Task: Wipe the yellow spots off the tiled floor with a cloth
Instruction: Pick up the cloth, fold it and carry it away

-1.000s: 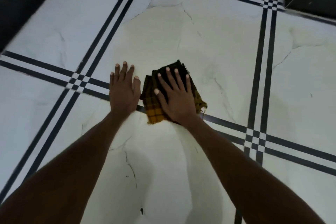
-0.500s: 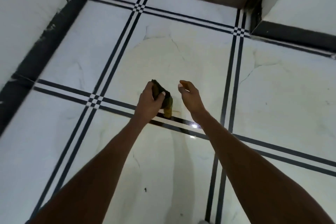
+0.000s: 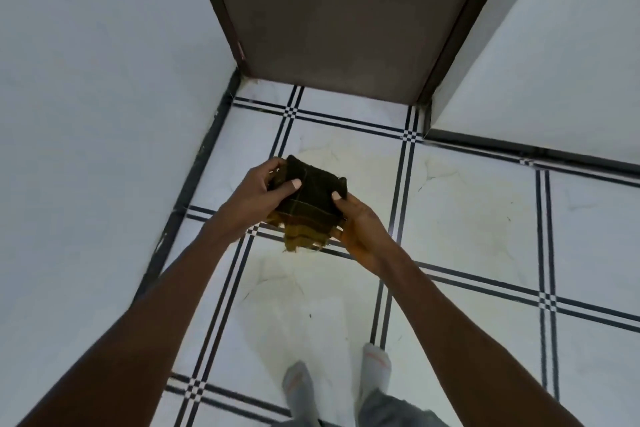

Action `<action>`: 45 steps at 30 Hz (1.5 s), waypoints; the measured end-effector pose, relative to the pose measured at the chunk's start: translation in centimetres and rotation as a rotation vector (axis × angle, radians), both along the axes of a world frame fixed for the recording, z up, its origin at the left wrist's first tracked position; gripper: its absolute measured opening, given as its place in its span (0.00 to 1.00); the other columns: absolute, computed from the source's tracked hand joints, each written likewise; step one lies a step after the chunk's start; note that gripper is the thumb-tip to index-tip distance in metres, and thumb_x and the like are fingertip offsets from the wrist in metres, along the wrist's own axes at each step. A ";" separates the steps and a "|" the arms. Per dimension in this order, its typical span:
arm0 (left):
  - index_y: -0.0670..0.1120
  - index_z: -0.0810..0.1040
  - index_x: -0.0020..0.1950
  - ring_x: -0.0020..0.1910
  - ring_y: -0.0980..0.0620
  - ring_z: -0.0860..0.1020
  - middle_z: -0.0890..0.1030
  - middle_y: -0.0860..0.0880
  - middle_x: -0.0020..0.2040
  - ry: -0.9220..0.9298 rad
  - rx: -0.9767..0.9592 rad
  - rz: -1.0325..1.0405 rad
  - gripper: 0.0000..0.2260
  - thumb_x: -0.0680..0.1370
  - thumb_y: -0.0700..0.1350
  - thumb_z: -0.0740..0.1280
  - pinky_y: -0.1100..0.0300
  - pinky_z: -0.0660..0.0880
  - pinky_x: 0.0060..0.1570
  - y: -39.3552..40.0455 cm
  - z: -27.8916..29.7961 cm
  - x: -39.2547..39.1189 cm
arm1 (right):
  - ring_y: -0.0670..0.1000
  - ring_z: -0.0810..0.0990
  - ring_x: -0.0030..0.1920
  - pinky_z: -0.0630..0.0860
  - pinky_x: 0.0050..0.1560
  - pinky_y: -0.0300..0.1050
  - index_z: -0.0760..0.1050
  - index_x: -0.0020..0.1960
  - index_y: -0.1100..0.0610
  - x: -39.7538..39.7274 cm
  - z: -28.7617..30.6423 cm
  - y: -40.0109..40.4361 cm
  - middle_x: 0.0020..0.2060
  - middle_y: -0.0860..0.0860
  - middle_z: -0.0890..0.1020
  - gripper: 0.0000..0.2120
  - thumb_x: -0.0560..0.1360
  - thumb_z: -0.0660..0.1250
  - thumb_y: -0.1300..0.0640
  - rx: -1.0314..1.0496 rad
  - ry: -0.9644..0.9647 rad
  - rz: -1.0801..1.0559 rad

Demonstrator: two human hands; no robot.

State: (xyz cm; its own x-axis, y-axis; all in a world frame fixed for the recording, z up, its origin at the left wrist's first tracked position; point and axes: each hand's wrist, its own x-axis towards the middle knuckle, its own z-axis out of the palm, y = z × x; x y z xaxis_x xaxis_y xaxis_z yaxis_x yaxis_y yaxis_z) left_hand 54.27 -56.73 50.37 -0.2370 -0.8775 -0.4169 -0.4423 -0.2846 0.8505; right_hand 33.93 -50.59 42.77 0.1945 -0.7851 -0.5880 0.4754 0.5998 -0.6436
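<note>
Lifted off the floor and stood up.
Held the cloth [image 3: 308, 204] in the air between left hand [image 3: 258, 194] and right hand [image 3: 360, 225], fingers clamped on its edges; probably refolding for a clean face, with faint yellow stains [image 3: 481, 215] left on the tiled floor [image 3: 588, 253].

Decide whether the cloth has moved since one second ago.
Yes. The cloth has come up off the tiled floor, where it lay pressed flat; now the left hand and right hand hold it in the air.

Bare forearms, no sleeves; grey socks [image 3: 375, 362] w/ orange stripe, grey trousers [image 3: 398, 409] at btm edge
</note>
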 end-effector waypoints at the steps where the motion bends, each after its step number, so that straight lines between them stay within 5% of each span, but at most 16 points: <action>1: 0.47 0.76 0.69 0.59 0.50 0.83 0.83 0.49 0.58 -0.011 -0.017 0.013 0.16 0.82 0.46 0.70 0.68 0.82 0.43 0.2 2.4 0.6 | 0.59 0.80 0.69 0.82 0.62 0.54 0.73 0.75 0.54 0.4 3.0 0.5 0.67 0.55 0.83 0.20 0.85 0.63 0.52 -0.018 -0.034 -0.030; 3: 0.46 0.76 0.68 0.57 0.48 0.83 0.83 0.48 0.57 -0.057 -0.059 0.038 0.15 0.82 0.45 0.70 0.66 0.82 0.41 0.9 6.4 1.7 | 0.58 0.84 0.65 0.84 0.59 0.55 0.74 0.74 0.52 1.0 8.1 1.8 0.64 0.54 0.85 0.18 0.85 0.64 0.54 -0.051 -0.037 -0.049; 6: 0.46 0.74 0.69 0.59 0.46 0.82 0.82 0.46 0.60 -0.116 -0.139 0.078 0.18 0.81 0.46 0.72 0.52 0.83 0.53 2.2 10.9 2.8 | 0.55 0.86 0.60 0.84 0.57 0.55 0.79 0.65 0.47 2.5 14.8 3.7 0.58 0.52 0.88 0.11 0.85 0.64 0.55 -0.097 0.003 -0.067; 11: 0.44 0.76 0.68 0.64 0.52 0.74 0.80 0.45 0.65 -0.221 -0.450 0.166 0.18 0.80 0.46 0.73 0.54 0.74 0.65 5.8 15.5 2.6 | 0.55 0.83 0.64 0.83 0.61 0.57 0.80 0.67 0.49 5.0 21.2 5.9 0.62 0.52 0.86 0.12 0.85 0.64 0.53 -0.112 0.061 -0.123; 15: 0.45 0.81 0.59 0.55 0.51 0.79 0.82 0.48 0.56 -0.216 -0.463 0.100 0.11 0.80 0.49 0.72 0.66 0.76 0.51 9.4 18.1 1.3 | 0.53 0.85 0.60 0.85 0.50 0.49 0.80 0.68 0.54 6.4 23.8 7.4 0.60 0.54 0.87 0.15 0.85 0.65 0.52 -0.089 0.107 -0.125; 20: 0.49 0.82 0.58 0.52 0.54 0.82 0.83 0.53 0.51 -0.177 -0.321 0.027 0.11 0.80 0.53 0.73 0.62 0.79 0.54 11.9 18.8 0.0 | 0.58 0.85 0.63 0.81 0.65 0.59 0.81 0.67 0.57 6.5 25.0 9.0 0.60 0.57 0.87 0.15 0.85 0.65 0.51 -0.074 0.069 -0.142; 23: 0.50 0.82 0.57 0.47 0.57 0.82 0.83 0.55 0.49 -0.170 -0.282 0.026 0.12 0.77 0.52 0.76 0.70 0.76 0.48 12.2 19.4 -0.8 | 0.57 0.86 0.62 0.81 0.66 0.58 0.82 0.64 0.58 5.4 26.0 9.3 0.59 0.57 0.87 0.14 0.85 0.64 0.52 -0.112 0.081 -0.128; 30: 0.48 0.84 0.58 0.48 0.57 0.82 0.84 0.55 0.48 -0.176 -0.293 0.033 0.09 0.80 0.49 0.73 0.70 0.76 0.51 11.9 20.9 -4.1 | 0.58 0.85 0.64 0.80 0.67 0.57 0.82 0.64 0.60 2.0 27.2 9.2 0.61 0.59 0.86 0.14 0.85 0.65 0.54 -0.131 0.041 -0.128; 35: 0.44 0.84 0.57 0.58 0.47 0.84 0.86 0.45 0.55 0.037 -0.065 0.071 0.09 0.80 0.47 0.73 0.51 0.78 0.66 11.1 22.0 -5.5 | 0.56 0.84 0.65 0.83 0.62 0.52 0.82 0.65 0.57 -1.4 27.1 8.7 0.61 0.56 0.86 0.13 0.85 0.64 0.54 -0.124 0.019 -0.113; 40: 0.45 0.74 0.63 0.65 0.44 0.80 0.80 0.42 0.63 0.047 -0.046 0.198 0.08 0.86 0.46 0.64 0.45 0.79 0.68 9.6 23.4 -6.8 | 0.55 0.86 0.62 0.84 0.58 0.48 0.81 0.63 0.55 -4.8 26.1 8.8 0.58 0.54 0.88 0.10 0.85 0.64 0.57 -0.092 -0.019 -0.161; 45: 0.50 0.71 0.64 0.60 0.48 0.81 0.81 0.46 0.59 -0.065 -0.232 0.201 0.08 0.87 0.50 0.60 0.57 0.80 0.55 8.4 26.3 -7.4 | 0.58 0.81 0.66 0.78 0.66 0.57 0.78 0.67 0.63 -7.4 24.4 8.7 0.59 0.57 0.84 0.14 0.84 0.66 0.59 -0.030 0.332 0.010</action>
